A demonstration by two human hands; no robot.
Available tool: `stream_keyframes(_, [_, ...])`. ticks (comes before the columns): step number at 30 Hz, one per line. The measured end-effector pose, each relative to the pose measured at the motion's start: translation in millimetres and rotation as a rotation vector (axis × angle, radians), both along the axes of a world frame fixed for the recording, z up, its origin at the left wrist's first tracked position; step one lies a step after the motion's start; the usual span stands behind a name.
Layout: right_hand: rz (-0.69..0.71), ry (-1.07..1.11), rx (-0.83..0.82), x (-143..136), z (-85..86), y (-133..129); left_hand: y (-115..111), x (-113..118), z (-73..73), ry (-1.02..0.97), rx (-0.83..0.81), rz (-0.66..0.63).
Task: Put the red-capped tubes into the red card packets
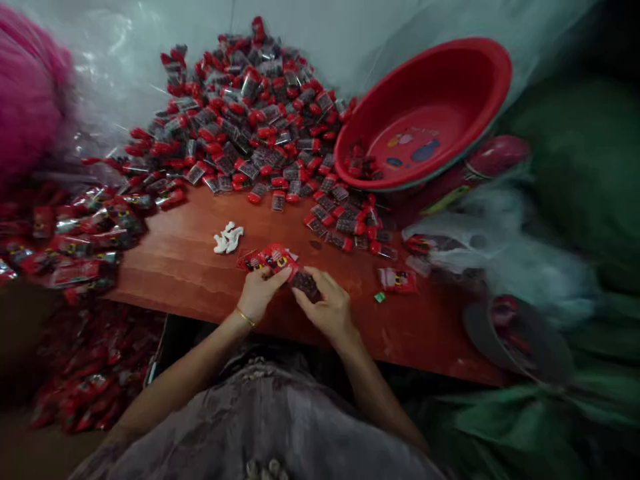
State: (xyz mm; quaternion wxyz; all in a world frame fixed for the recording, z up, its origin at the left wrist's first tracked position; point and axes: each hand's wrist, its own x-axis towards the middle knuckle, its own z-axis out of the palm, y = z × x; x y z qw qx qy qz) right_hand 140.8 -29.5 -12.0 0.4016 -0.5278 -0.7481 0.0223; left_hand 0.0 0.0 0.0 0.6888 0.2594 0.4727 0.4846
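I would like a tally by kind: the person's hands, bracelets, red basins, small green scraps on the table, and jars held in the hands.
Left hand and right hand: 2
Bracelet: 1
Red basin: 1
Green scrap: 1
Held jar: 1
Total: 6

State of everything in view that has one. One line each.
Left hand: closed on red packet
Right hand: closed on dark container
Red packet: held; open or sealed unclear
Dark container: held; cap hidden
Red-capped containers: loosely heaped
Red basin: tilted, a few items at its low end
White piece: crumpled, on the tabletop
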Motion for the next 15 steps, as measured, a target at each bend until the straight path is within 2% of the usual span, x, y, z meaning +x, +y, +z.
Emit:
stream_keyframes(4, [-0.125,0.053,-0.01,-16,-5.6,-5,-5,7,-9.4,-0.037,0.006,0.061])
stream_keyframes(9, [-0.11,0.16,-0.059,-24,-3.9,-6,0,9,-6.4,-0.166,-0.04,0.07])
stream_keyframes(15, [-0.107,0.325,-0.159,-37,-4.3,3,3,9,-7.9,-0.184,-0.007,0.079])
